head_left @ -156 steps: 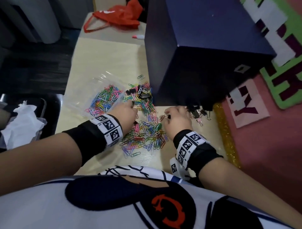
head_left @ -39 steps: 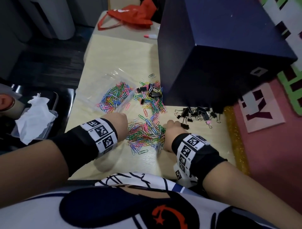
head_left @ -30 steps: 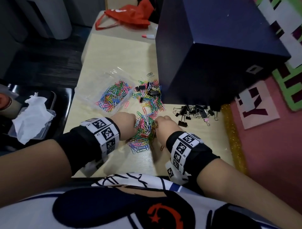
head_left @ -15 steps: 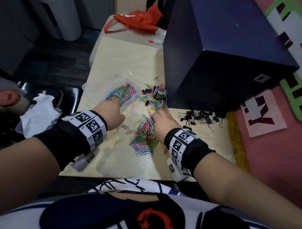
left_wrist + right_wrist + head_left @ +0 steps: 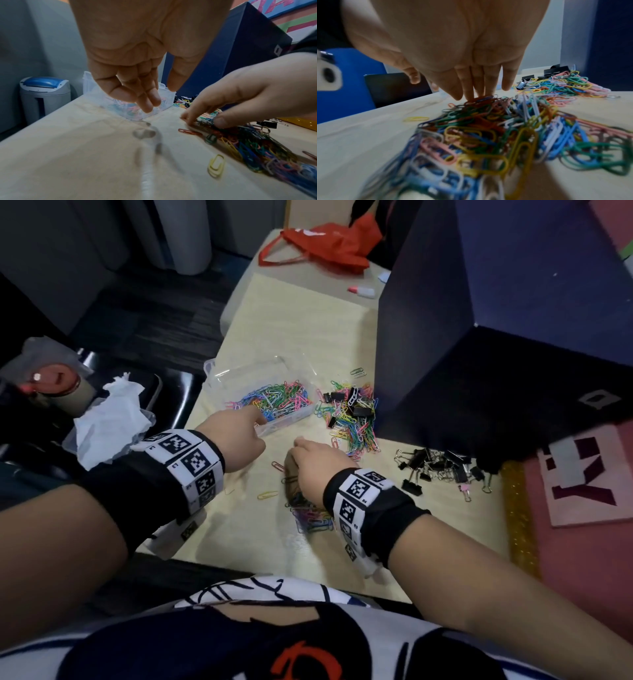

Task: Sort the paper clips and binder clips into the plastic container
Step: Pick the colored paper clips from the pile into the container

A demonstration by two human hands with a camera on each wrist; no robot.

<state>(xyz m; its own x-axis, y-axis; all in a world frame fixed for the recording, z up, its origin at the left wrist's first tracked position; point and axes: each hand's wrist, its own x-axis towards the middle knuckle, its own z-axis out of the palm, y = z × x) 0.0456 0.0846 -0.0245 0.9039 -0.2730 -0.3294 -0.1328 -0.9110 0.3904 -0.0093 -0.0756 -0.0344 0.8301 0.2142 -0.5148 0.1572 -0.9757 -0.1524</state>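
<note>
Left hand [image 5: 135, 75] relaxed, empty, fingers over clear plastic container [image 5: 236, 378] of coloured paper clips [image 5: 274, 402], right hand [image 5: 315, 463] fingers straight, pressing near heap of coloured clips [image 5: 488, 128], black binder clips [image 5: 435, 467] right.

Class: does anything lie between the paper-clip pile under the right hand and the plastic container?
Nothing visible does: only bare table and a stray red clip separate the pile from the container.

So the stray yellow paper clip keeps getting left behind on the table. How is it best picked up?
The yellow clip lies flat and alone, so probably come from above and pinch its long sides, or slide it to the table edge first.
</note>
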